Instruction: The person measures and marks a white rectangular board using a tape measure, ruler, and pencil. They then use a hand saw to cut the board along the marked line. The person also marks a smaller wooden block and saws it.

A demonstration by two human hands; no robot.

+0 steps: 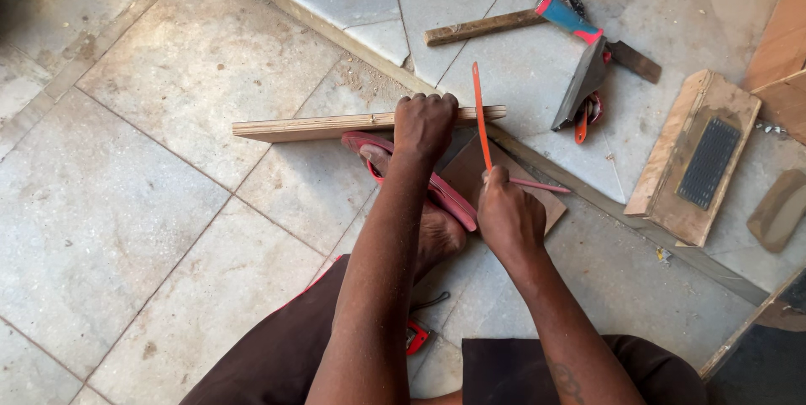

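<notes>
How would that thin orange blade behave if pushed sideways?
The blade looks long, narrow and thin, so it would probably flex rather than stay stiff. The right hand grips only its lower end, so its free tip could likely wobble. It seems light.

"What's lying up on that raised marble step?"

"A hammer (537, 17) with a wooden handle and a blue-and-red grip, just beside a grey metal square (583, 82)."

"And to the right?"

"A wooden block with a black ribbed pad (708, 162), flat on the floor (126, 203). A red tape measure (416, 336) sits near the knee."
</notes>
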